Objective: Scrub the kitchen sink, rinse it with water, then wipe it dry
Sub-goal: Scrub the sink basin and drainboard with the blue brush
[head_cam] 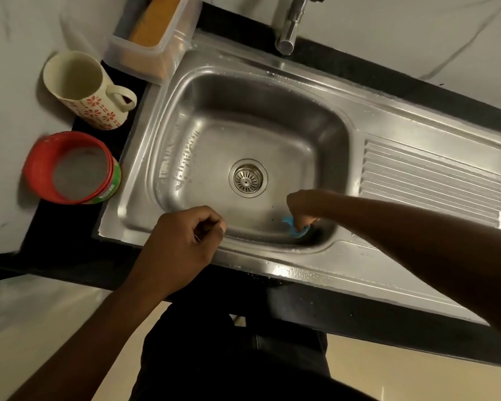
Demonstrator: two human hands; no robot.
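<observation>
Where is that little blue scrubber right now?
In the head view, the blue scrubber sits in the near right corner of the sink basin, gripped under the right hand, right of and nearer than the drain.

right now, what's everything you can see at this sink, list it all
sink: one, steel, set in the counter
drain strainer: one, steel, middle of the basin floor
drainboard: one, steel, ridged, right of the basin
tap: one, chrome, behind the basin
counter: one, black, around the sink
plastic box: one, clear with something orange inside, back left corner of the sink
mug: one, cream with red flowers, left of the sink
round tub: one, red with green label, in front of the mug
blue scrubber: one, front right of the basin
left hand: curled, holds nothing, at the front rim
right hand: grips the blue scrubber
</observation>
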